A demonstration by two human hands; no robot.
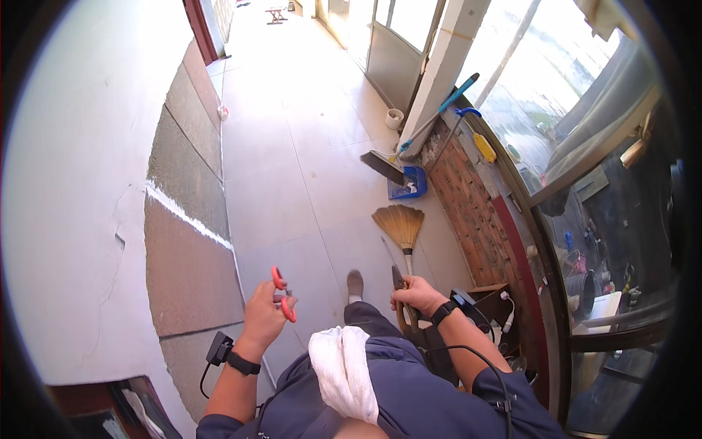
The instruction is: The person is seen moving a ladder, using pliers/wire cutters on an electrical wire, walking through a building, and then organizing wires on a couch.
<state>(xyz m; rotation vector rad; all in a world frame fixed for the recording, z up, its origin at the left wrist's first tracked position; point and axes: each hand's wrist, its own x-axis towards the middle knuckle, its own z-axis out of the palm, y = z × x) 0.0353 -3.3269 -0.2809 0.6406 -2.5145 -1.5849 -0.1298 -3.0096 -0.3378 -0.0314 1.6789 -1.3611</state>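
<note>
My left hand (265, 311) is closed on red-handled scissors (288, 310), whose two red loops stick out past the fingers; the blades are mostly hidden. Opposite it, my right hand (420, 295) grips a dark hand tool with brownish handles (398, 276), its tapered end pointing away from me. I cannot tell whether it is pliers or shears. A thin grey rod (387, 250) shows just beyond that tool. Just past my right hand a straw hand broom (399, 225) lies with its bristles pointing away.
Along the right brick wall (468, 201) are a blue dustpan (417, 173), a long-handled broom (383, 167) and a white pot (394, 118). A brown shelf (488, 288) with clutter stands by my right forearm. A white cloth (342, 372) hangs at my front. Pale floor tiles (274, 194) stretch ahead.
</note>
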